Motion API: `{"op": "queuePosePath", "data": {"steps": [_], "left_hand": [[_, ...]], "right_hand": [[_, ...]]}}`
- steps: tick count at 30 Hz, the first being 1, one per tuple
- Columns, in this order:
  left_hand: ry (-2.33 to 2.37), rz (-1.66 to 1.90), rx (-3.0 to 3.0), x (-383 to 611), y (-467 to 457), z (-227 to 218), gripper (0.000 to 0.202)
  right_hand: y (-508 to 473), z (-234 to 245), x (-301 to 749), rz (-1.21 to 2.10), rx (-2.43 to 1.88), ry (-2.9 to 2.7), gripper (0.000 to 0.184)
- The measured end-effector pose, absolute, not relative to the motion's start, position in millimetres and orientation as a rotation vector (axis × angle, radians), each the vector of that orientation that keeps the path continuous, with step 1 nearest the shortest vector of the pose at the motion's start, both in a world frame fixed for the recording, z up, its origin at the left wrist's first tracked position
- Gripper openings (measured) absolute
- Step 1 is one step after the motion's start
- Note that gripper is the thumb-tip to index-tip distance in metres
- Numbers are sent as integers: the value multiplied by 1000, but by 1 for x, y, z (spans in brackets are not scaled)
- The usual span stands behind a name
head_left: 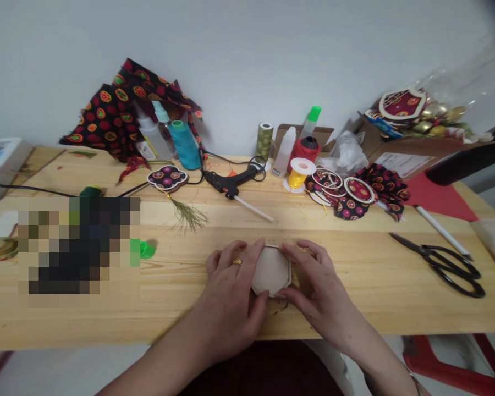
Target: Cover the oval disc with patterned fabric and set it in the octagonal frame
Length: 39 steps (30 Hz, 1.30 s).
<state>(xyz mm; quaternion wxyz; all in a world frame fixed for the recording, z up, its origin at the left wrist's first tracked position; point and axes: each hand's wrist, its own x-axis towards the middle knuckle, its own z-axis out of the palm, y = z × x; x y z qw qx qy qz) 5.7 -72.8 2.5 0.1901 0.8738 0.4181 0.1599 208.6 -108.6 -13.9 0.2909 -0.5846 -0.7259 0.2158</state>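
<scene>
A pale, flat hexagonal piece with a raised rim (272, 271) lies near the table's front edge, between my two hands. My left hand (235, 286) grips its left side, forefinger at the top corner and thumb at the lower edge; a gold ring sits on one finger. On the opposite side my right hand (313, 283) holds the rim, with its thumb at the bottom and fingertips at the top right. Beyond the hands lies a black glue gun (233, 179) with a white glue stick poking out towards me.
Black scissors (441, 264) and a white pen (443, 232) lie to the right. Behind stand a teal thread cone (185, 146), a yellow thread spool (300, 175) and a white bottle (284, 152). Patterned fabric (119, 110) is heaped at the back left. A tasselled patterned ornament (167, 178) lies left of centre.
</scene>
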Motion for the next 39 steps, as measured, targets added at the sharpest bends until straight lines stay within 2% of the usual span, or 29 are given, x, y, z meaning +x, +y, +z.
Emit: {"op": "queuePosePath", "data": {"steps": [9, 15, 27, 39], "left_hand": [[1182, 483, 2428, 6, -71, 1, 68], [1274, 633, 2360, -2, -68, 2, 69], [1252, 503, 2469, 3, -67, -3, 86], [1234, 457, 2503, 9, -66, -1, 89]], "right_hand": [[-106, -10, 210, 495, -1556, -2055, 63], [-105, -7, 210, 493, -1565, -2084, 65], [-104, 0, 209, 511, -1589, -2118, 65], [-101, 0, 211, 559, -1534, -2065, 63]]}}
